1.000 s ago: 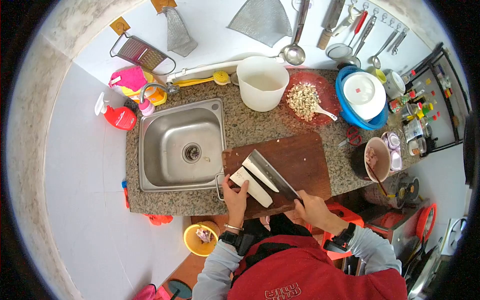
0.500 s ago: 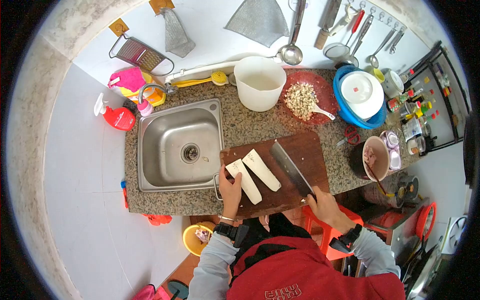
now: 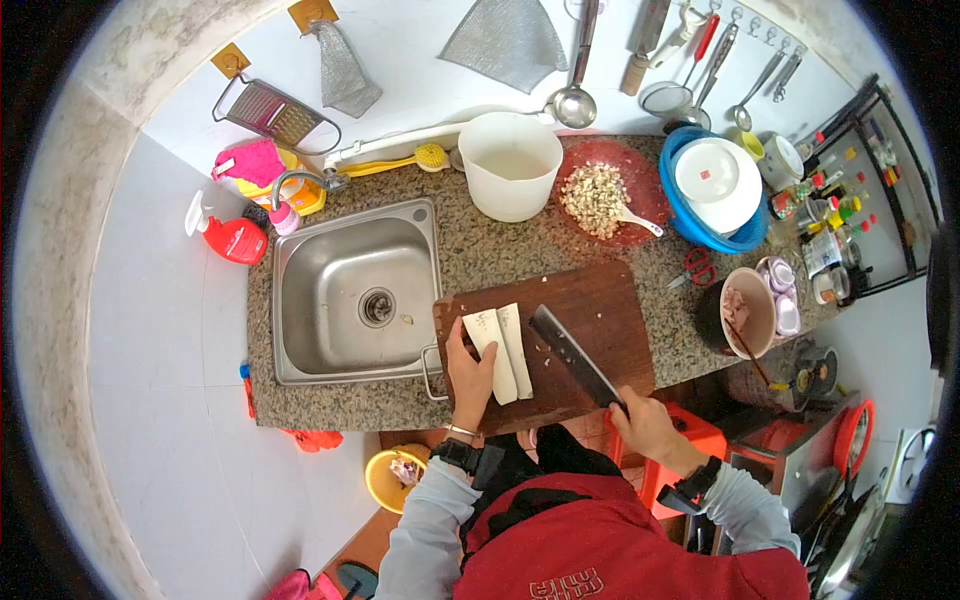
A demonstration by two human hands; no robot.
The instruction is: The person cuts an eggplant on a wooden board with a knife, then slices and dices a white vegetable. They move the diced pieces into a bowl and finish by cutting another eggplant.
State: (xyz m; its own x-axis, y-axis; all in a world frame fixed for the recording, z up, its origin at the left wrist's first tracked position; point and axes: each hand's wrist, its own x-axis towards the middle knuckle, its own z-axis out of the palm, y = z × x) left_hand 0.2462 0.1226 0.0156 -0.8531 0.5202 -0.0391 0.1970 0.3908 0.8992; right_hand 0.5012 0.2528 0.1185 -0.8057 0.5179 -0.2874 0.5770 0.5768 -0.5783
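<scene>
Two long white vegetable pieces lie side by side on the brown cutting board (image 3: 600,300). My left hand (image 3: 472,372) has its thumb and fingers around the left piece (image 3: 492,350). The right piece (image 3: 516,345) touches it, partly overlapped. In my right hand (image 3: 645,425) is the handle of a cleaver (image 3: 575,355), its blade slanting up and left over the board, to the right of the pieces. Small bits stick to the blade and dot the board.
A steel sink (image 3: 355,290) is left of the board. Behind stand a white tub (image 3: 510,165), a red plate of chopped pieces (image 3: 597,200) and a blue basin (image 3: 715,240). Red scissors (image 3: 697,268) and a bowl of meat (image 3: 752,310) lie right.
The two white pieces, apart and slanted before, now lie together and more upright in view. My left hand has shifted slightly right with the left piece. The cleaver has moved a little left.
</scene>
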